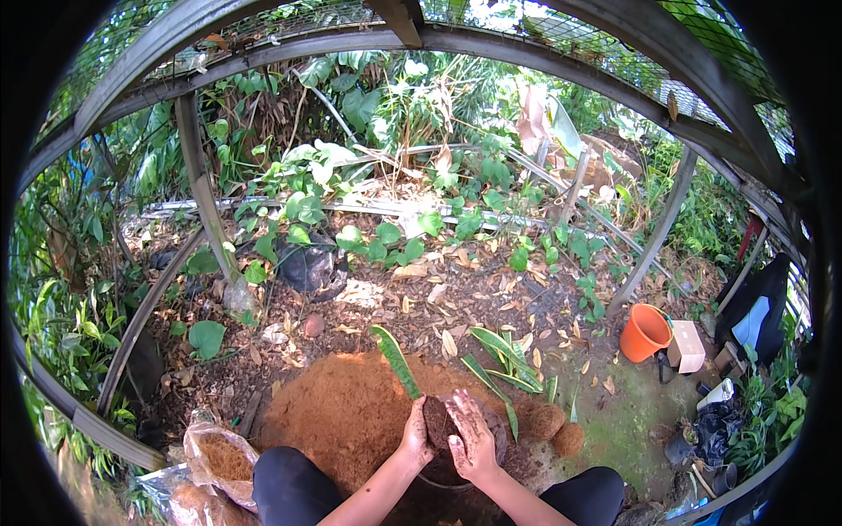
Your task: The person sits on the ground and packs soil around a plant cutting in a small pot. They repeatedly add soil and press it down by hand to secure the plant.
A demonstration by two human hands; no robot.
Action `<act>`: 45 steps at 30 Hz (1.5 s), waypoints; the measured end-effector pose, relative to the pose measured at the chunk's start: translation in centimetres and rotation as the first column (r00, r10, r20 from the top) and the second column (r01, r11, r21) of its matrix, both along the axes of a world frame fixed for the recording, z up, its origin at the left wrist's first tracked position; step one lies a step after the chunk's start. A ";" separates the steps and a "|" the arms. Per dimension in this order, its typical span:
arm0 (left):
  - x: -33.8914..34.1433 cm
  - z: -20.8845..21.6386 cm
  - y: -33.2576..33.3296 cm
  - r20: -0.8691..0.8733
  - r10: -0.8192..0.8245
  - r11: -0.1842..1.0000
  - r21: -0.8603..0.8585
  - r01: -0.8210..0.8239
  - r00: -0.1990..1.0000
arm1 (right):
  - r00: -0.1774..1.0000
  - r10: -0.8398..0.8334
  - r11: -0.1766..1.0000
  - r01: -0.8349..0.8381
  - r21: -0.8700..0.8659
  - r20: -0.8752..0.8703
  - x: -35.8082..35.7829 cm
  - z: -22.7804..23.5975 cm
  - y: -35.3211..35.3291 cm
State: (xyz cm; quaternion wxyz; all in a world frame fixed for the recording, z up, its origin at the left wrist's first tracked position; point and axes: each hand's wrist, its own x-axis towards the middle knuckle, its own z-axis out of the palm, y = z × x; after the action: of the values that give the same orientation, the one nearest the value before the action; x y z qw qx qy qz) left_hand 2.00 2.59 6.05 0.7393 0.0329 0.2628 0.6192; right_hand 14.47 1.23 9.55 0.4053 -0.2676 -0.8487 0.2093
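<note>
A dark soil clump (439, 421) is held between two bare hands, directly above a dark round pot (443, 484) partly hidden by the wrists. By the left hand (417, 438) the clump is grasped from the left side, fingers bent against it, their tips partly hidden. The right hand (474, 438) is laid along the right side, its fingers released and stretched out, smeared with dark soil. A pointed green leaf with yellow edges (396, 359) is seen rising just beyond the left hand; whether it is rooted in the clump cannot be told. More yellow-edged leaves (509, 358) are spread on the ground beyond the right hand. Two brown fibrous balls (557, 430) are set side by side to the right of the pot. A broad mound of reddish-brown soil (324, 412) is heaped beyond and left of the hands. At lower left, a clear plastic bag filled with brown fibre (221, 456) is placed beside the left knee (294, 484), dark-clothed like the right knee (589, 495). Farther right, an orange bucket (645, 335) is stood near a cardboard box (687, 347); black plastic (721, 430) is bunched below these. Dry leaves are scattered over the ground beyond, framed by wooden posts (203, 180) and green vines (303, 209).
</note>
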 end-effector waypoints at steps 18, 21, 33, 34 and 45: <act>1.5 0.5 -0.9 -0.158 0.102 0.988 0.129 -0.082 0.982 | 0.931 -0.108 0.983 0.048 -0.177 -0.350 -1.3 -2.0 -0.2; 2.1 0.4 -1.0 -0.097 0.141 0.981 0.145 -0.126 0.985 | 0.681 -0.423 0.759 -0.094 -0.644 -0.598 -1.2 -2.2 0.6; 1.2 1.0 -0.4 -0.065 0.273 0.962 -0.004 -0.274 0.960 | 0.883 -0.380 0.923 0.380 -0.057 -0.275 -0.9 -1.5 0.4; 1.3 0.9 -0.4 -0.089 0.261 0.964 -0.024 -0.264 0.961 | 0.941 -0.271 0.945 0.300 0.128 -0.201 -1.0 -1.3 0.3; 1.4 0.6 -0.5 -0.109 0.235 0.970 -0.042 -0.241 0.966 | 0.990 -0.048 0.995 0.035 -0.098 -0.133 -0.1 0.3 0.0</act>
State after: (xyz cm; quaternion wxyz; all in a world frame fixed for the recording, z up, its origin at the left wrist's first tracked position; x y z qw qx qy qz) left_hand 3.38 2.06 6.61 0.6456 0.0125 0.3196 0.6935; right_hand 14.40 1.26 9.85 0.4528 -0.2896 -0.8027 0.2586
